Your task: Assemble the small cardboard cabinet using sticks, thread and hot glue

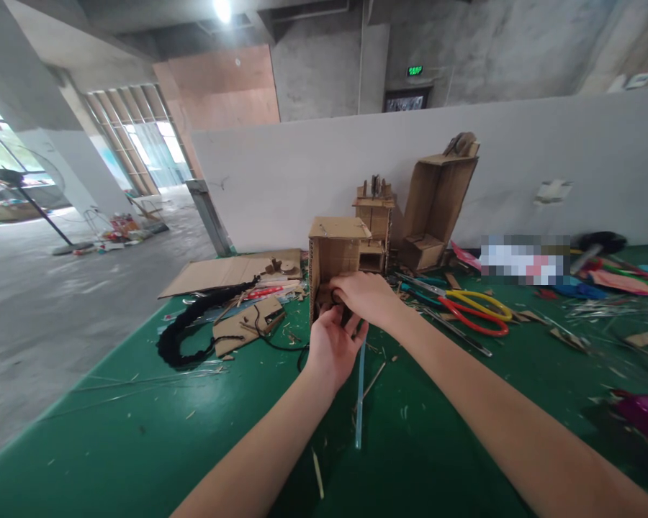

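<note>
Both hands work at the open front of the small cardboard box mid-desk: left hand clamped beneath steadying it, right hand curled over its contents, grip unclear.

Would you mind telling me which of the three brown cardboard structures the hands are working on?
The nearest, flat-topped brown cardboard box; both the left hand and right hand touch its base. The small tower and tall open box stand behind, untouched.

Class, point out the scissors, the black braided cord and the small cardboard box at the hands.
scissors (478, 311): head view, on the red and yellow handles.
black braided cord (186, 327): head view, mid-length.
small cardboard box (335, 248): head view, front wall.
</note>
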A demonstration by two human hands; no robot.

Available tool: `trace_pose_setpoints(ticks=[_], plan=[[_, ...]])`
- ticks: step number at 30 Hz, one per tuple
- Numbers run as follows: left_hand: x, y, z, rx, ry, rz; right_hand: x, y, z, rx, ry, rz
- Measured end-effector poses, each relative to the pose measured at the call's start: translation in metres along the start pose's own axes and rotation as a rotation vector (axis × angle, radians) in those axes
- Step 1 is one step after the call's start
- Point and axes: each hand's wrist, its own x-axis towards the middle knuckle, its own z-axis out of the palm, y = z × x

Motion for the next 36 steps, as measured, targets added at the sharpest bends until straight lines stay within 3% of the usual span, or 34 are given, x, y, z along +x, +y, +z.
trace_pose_setpoints(ticks=[13,21,30,36], plan=[[-0.003,0.001,0.002,-0.018,-0.018,-0.025,-0.002,0.001,0.0,0.077,0.02,-0.048],[-0.002,-0.001,0.002,0.023,0.0,0.014,-0.015,-0.001,0.012,0.237,0.277,-0.017],[-0.006,0.0,0.004,0.078,-0.04,0.038,-0.019,0.001,0.028,0.779,0.519,0.089],[-0.002,-0.003,-0.001,0.437,0.069,0.16,-0.021,-0.01,0.023,1.472,0.619,0.141]])
